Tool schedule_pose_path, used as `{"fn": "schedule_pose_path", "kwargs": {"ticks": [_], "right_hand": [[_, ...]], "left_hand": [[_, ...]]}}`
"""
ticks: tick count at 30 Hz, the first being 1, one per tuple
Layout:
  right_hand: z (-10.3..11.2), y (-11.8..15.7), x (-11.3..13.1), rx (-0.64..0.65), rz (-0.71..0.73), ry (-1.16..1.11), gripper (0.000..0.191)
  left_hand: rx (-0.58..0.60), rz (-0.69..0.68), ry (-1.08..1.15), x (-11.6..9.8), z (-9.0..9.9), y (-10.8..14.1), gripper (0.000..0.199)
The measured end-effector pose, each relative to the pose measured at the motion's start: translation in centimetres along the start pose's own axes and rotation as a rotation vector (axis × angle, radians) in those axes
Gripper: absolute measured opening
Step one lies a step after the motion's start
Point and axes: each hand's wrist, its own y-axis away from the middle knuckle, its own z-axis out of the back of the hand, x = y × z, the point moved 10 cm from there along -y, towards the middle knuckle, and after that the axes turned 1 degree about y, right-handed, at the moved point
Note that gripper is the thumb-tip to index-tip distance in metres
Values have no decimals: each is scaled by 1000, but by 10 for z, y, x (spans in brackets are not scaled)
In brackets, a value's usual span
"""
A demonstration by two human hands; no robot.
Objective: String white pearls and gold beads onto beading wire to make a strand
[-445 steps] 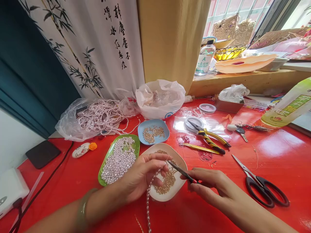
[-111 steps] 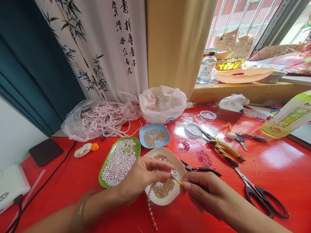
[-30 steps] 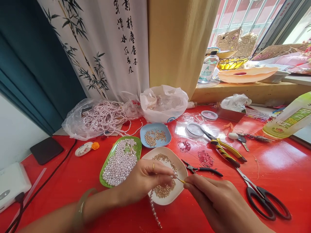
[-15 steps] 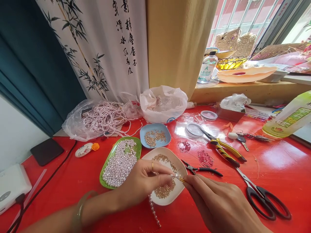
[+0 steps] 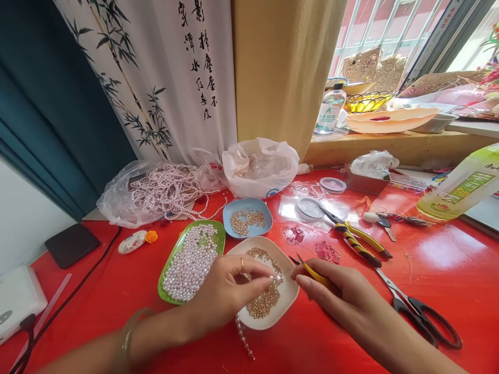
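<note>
My left hand (image 5: pixel 234 291) pinches a white pearl bead (image 5: pixel 278 278) at the end of a beaded strand (image 5: pixel 244 337), which hangs below it to the red table. In my right hand (image 5: pixel 335 296) is a pair of yellow tweezers (image 5: pixel 315 275), its dark points aimed up and left, apart from the bead. Under the left fingertips lies a white dish (image 5: pixel 288 298) of small gold beads (image 5: pixel 263 304). Beside that wrist stands a green tray (image 5: pixel 166 298) with pearl beads (image 5: pixel 191 262). Black small pliers (image 5: pixel 294 260) are mostly hidden behind my right hand.
A blue dish (image 5: pixel 265 208) of gold beads sits behind the white one. Yellow-black pliers (image 5: pixel 356 241) and black-handled scissors (image 5: pixel 423 314) lie on the right. Plastic bags (image 5: pixel 259 171) and pearl strands (image 5: pixel 163 192) line the back; a green-labelled bottle (image 5: pixel 460 187) leans at far right.
My right hand has drawn the tweezers back from the bead, and they now point upward. The left hand stays nearly in place, still pinching the strand's end.
</note>
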Motion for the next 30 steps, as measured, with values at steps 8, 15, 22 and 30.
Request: {"fn": "schedule_pose_path", "kwargs": {"ticks": [8, 15, 22, 30], "right_hand": [[-21, -3, 1, 40, 25, -32, 23], [-4, 2, 22, -110, 203, 140, 17], [1, 2, 18, -142, 192, 204, 18], [-23, -8, -13, 101, -49, -107, 25]], "left_hand": [[40, 22, 21, 4, -5, 2, 13], [294, 177, 152, 15, -30, 6, 29], [294, 185, 206, 21, -31, 5, 14], [230, 38, 208, 3, -21, 2, 7]]}}
